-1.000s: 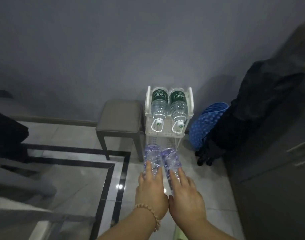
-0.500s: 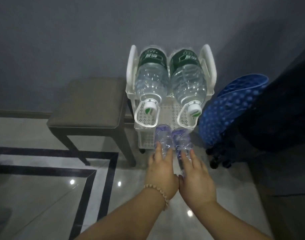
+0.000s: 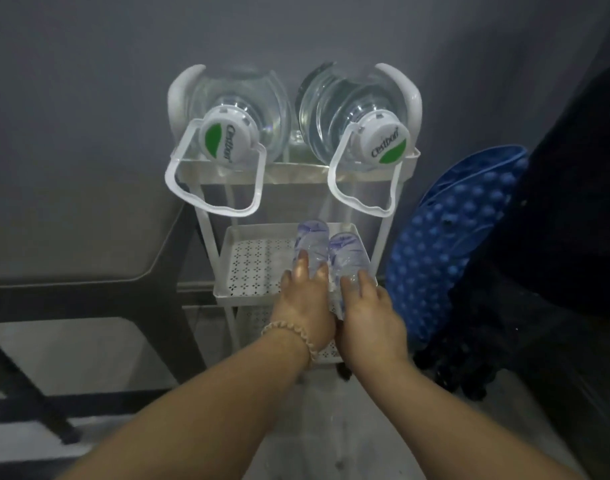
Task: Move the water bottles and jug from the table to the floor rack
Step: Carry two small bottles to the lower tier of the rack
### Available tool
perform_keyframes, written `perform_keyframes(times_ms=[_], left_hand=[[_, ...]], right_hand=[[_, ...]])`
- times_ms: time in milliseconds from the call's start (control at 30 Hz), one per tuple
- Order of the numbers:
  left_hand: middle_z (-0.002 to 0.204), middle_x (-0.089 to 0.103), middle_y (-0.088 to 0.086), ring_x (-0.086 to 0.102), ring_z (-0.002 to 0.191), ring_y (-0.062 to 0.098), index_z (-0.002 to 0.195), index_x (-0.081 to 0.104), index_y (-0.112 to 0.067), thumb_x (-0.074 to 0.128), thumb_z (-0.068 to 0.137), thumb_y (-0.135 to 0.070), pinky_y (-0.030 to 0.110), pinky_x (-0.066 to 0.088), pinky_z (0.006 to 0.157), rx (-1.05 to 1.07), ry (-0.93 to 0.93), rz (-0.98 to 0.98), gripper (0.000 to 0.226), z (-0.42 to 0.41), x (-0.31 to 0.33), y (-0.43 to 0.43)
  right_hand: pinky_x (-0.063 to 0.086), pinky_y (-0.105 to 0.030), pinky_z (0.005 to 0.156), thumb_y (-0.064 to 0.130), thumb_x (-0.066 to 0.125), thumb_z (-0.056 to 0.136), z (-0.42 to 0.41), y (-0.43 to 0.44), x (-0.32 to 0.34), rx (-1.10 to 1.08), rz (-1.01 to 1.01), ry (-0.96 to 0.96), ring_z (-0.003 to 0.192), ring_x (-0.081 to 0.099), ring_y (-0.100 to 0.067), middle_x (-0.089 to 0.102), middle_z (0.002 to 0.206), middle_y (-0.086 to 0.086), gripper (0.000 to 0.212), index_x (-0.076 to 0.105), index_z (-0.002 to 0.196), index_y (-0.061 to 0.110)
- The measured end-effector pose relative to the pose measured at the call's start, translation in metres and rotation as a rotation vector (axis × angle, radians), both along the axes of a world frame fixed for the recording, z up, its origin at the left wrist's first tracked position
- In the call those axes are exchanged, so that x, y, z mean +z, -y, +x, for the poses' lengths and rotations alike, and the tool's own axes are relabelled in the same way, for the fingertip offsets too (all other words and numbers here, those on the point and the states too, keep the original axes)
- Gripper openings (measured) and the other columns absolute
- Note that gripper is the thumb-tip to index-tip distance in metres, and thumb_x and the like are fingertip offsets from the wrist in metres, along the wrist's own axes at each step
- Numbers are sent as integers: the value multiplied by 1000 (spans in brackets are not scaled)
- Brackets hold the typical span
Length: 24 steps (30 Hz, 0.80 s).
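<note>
Two hands reach into a white floor rack [image 3: 383, 237] standing against a grey wall [image 3: 89, 81], each wrapped round one small clear water bottle. The left hand [image 3: 305, 299], a bead bracelet [image 3: 289, 332] on its wrist, curls its fingers over the left bottle [image 3: 312, 242]. The right hand [image 3: 369, 317] grips the right bottle [image 3: 348, 252] the same way. The two bottles lie on their sides, touching, on the right half of the perforated middle shelf [image 3: 251, 268], their bases pointing to the far wall.

On the top shelf [image 3: 289, 173] two large jugs lie side by side, necks toward the camera: the left jug [image 3: 241, 98] and the right jug [image 3: 341, 98]. Each carries one white cap with a green mark, the left cap [image 3: 224, 135] and the right cap [image 3: 385, 142], and one white carry loop hangs from each neck over the shelf's near edge, the left loop [image 3: 213, 188] and the right loop [image 3: 362, 192]. A third, lower shelf [image 3: 328, 351] shows partly behind the wrists.

One dark stool [image 3: 71, 237] stands just left of the rack. One blue studded mat [image 3: 449, 244] leans at its right, with a dark bundle [image 3: 556, 237] beyond it that is too dim to identify.
</note>
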<state>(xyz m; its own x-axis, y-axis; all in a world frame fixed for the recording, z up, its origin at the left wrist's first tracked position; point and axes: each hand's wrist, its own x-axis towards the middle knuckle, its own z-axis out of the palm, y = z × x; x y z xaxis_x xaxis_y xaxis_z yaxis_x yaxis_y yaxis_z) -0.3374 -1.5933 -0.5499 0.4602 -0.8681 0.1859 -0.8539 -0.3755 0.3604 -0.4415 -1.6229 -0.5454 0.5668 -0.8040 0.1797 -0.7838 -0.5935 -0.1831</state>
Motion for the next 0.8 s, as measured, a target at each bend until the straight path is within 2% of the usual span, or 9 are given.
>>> perform_keyframes(times_ms=[133, 233, 300, 433, 500, 567, 633, 733, 800], left_hand=[[153, 7, 11, 30, 130, 34, 142, 27, -21, 73, 74, -25, 38, 35, 104, 14, -24, 14, 82, 8, -2, 12], [148, 21, 17, 42, 120, 37, 137, 39, -17, 65, 77, -25, 39, 41, 98, -37, 26, -44, 66, 17, -2, 17], [144, 32, 20, 42, 121, 40, 133, 46, -13, 58, 82, -25, 42, 39, 102, -111, 37, -72, 54, 24, 2, 16], [142, 40, 22, 35, 132, 40, 135, 45, -5, 48, 88, -19, 53, 27, 109, -396, 322, -118, 50, 36, 12, 13], [132, 47, 29, 39, 126, 47, 129, 49, 2, 58, 77, -9, 56, 27, 107, -414, 298, -218, 54, 33, 8, 10], [145, 32, 26, 23, 137, 41, 138, 38, -3, 59, 79, -13, 43, 14, 115, -325, 236, -190, 63, 28, -5, 7], [153, 17, 16, 8, 142, 33, 146, 21, -8, 48, 88, -26, 42, 8, 117, -262, 281, -64, 66, 24, -21, 5], [149, 28, 18, 16, 139, 35, 143, 28, -4, 56, 86, -20, 47, 17, 115, -222, 303, -67, 65, 18, -24, 1], [132, 50, 23, 36, 128, 37, 128, 49, 4, 69, 73, -9, 50, 33, 107, -246, 332, -144, 60, 16, -22, 2]], right_hand=[[54, -40, 80, 14, 59, 87, 9, 12, 0, 14, -47, -72, 134, 29, -34, 25, 150, -6, 53, 36, 134, 20], [53, -41, 80, 10, 56, 86, 17, 18, -3, 13, -95, -109, 135, 27, -38, 23, 152, -9, 54, 35, 136, 17], [51, -42, 82, 9, 56, 85, 24, 20, -3, 9, -130, -142, 136, 26, -40, 24, 153, -11, 57, 34, 137, 15], [50, -41, 83, 9, 55, 85, 34, 24, 2, 29, -217, -148, 135, 30, -34, 37, 145, -13, 46, 46, 130, 11], [49, -43, 89, 11, 54, 86, 33, 27, 2, 51, -229, -118, 134, 32, -34, 40, 142, -16, 44, 47, 129, 10], [43, -48, 99, 15, 59, 85, 26, 27, -1, 89, -254, -89, 133, 35, -36, 43, 141, -17, 46, 49, 130, 10], [34, -56, 104, 18, 65, 81, 16, 25, -8, 102, -303, 29, 128, 43, -36, 56, 131, -14, 42, 59, 121, 10], [13, -66, 106, 31, 67, 75, 1, 19, -21, 124, -331, 101, 126, 45, -36, 59, 127, -9, 47, 62, 119, 13], [17, -70, 103, 28, 73, 69, -3, 17, -28, 157, -323, 121, 126, 44, -39, 57, 130, -11, 55, 60, 121, 14]])
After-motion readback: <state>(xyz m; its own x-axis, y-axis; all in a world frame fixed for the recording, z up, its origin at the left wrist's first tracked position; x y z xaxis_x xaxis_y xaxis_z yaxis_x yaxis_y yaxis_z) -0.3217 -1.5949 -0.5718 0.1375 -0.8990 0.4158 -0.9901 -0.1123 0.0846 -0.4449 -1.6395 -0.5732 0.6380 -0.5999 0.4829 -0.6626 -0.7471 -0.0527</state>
